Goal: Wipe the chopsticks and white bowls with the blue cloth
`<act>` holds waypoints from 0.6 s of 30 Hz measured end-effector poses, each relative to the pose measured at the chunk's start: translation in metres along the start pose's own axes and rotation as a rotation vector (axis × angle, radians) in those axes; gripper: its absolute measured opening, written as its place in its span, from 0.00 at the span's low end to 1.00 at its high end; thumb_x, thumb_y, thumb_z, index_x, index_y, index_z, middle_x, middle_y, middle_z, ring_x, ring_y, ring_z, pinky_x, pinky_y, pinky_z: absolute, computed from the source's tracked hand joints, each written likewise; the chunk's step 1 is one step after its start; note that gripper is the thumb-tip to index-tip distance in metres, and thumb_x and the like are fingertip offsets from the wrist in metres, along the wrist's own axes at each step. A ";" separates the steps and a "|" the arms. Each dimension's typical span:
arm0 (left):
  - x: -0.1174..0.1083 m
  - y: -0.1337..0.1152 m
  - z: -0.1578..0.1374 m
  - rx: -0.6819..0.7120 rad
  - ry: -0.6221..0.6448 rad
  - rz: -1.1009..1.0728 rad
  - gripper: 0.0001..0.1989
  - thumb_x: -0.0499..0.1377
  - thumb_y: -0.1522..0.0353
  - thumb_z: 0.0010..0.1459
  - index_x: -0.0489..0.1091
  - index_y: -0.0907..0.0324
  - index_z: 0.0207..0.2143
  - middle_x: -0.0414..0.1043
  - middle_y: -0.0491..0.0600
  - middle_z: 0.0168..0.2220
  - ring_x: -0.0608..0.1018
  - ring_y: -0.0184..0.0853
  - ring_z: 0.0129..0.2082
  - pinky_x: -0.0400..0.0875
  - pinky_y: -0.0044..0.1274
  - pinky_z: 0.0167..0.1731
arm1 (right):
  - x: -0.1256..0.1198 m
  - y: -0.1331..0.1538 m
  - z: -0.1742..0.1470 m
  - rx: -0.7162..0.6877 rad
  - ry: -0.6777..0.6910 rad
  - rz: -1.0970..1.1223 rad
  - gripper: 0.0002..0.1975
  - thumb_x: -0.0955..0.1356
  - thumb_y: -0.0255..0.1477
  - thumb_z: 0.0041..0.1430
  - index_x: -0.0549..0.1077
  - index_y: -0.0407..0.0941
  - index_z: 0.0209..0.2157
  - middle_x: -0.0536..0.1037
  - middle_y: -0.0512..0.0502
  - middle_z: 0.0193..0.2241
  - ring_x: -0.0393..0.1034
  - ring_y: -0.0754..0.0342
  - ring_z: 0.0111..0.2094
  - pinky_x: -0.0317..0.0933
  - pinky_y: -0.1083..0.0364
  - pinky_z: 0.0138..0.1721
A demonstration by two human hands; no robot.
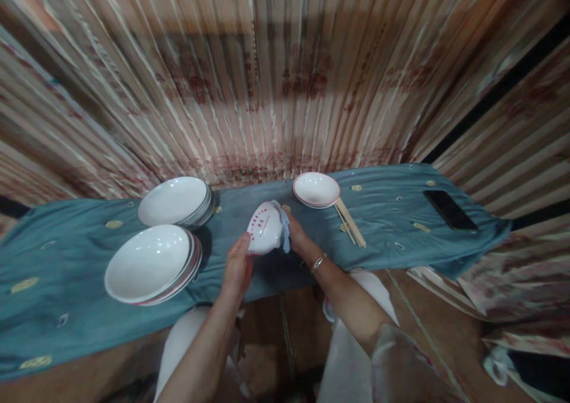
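A white bowl with red markings on its outside is tilted on its side above the front of the table. My left hand grips its lower left rim, thumb on the outer wall. A light blue cloth lies over the bowl's right edge. My right hand is closed on this cloth and presses it to the bowl; most of its fingers are hidden behind bowl and cloth. To the right of my hands, a small stack of white bowls with red rims stands beside wooden chopsticks.
Two stacks of white dishes stand on the left, a rear stack and a front stack. A black phone lies at the right end. A teal patterned cloth covers the table. A pleated curtain hangs right behind it.
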State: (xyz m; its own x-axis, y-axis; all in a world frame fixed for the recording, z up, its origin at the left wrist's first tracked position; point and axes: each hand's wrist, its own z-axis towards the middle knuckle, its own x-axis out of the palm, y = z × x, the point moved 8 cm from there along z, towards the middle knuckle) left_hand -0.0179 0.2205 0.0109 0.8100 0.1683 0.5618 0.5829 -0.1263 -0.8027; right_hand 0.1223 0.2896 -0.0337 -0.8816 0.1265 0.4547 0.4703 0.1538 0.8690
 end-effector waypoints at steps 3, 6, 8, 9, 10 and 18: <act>0.001 -0.002 0.001 -0.006 0.016 -0.084 0.20 0.69 0.58 0.46 0.78 0.64 0.36 0.81 0.57 0.37 0.77 0.47 0.51 0.68 0.36 0.54 | 0.007 -0.002 -0.003 -0.008 -0.007 -0.010 0.20 0.66 0.48 0.54 0.74 0.45 0.34 0.80 0.50 0.27 0.75 0.50 0.42 0.67 0.51 0.49; 0.006 -0.002 0.003 -0.051 0.055 -0.174 0.19 0.62 0.59 0.56 0.76 0.64 0.44 0.80 0.57 0.43 0.74 0.45 0.55 0.66 0.36 0.57 | 0.011 0.001 -0.007 -0.035 -0.036 0.000 0.21 0.65 0.49 0.55 0.74 0.46 0.36 0.80 0.51 0.28 0.75 0.51 0.44 0.67 0.51 0.51; 0.009 -0.002 0.003 -0.077 0.063 -0.221 0.20 0.57 0.60 0.60 0.73 0.63 0.49 0.78 0.57 0.47 0.72 0.44 0.57 0.64 0.36 0.59 | 0.013 -0.001 -0.012 -0.031 -0.049 0.038 0.23 0.64 0.50 0.55 0.74 0.45 0.36 0.80 0.50 0.29 0.75 0.51 0.43 0.67 0.50 0.50; 0.010 -0.003 0.004 -0.080 0.057 -0.238 0.20 0.55 0.60 0.62 0.72 0.62 0.51 0.77 0.56 0.48 0.72 0.43 0.57 0.63 0.36 0.59 | 0.015 -0.002 -0.014 -0.021 -0.047 0.060 0.24 0.63 0.51 0.55 0.75 0.45 0.37 0.81 0.50 0.29 0.75 0.50 0.43 0.68 0.49 0.50; 0.010 -0.003 0.004 -0.081 0.044 -0.250 0.21 0.54 0.61 0.63 0.71 0.62 0.53 0.77 0.56 0.49 0.71 0.42 0.58 0.63 0.35 0.60 | 0.018 -0.005 -0.017 -0.005 -0.040 0.081 0.25 0.63 0.52 0.55 0.75 0.45 0.37 0.81 0.49 0.29 0.75 0.50 0.43 0.68 0.49 0.49; 0.017 -0.009 0.004 -0.038 0.019 -0.220 0.19 0.55 0.61 0.61 0.73 0.64 0.49 0.78 0.57 0.48 0.72 0.41 0.57 0.64 0.32 0.59 | 0.047 -0.021 -0.050 0.121 0.048 0.295 0.23 0.66 0.49 0.53 0.76 0.43 0.38 0.81 0.40 0.32 0.77 0.44 0.40 0.74 0.44 0.42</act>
State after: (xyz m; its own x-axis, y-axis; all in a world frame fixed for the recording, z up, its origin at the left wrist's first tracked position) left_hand -0.0094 0.2286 0.0264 0.6636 0.1775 0.7267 0.7476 -0.1251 -0.6522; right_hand 0.0692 0.2430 -0.0203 -0.7063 0.1373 0.6945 0.7044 0.2336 0.6702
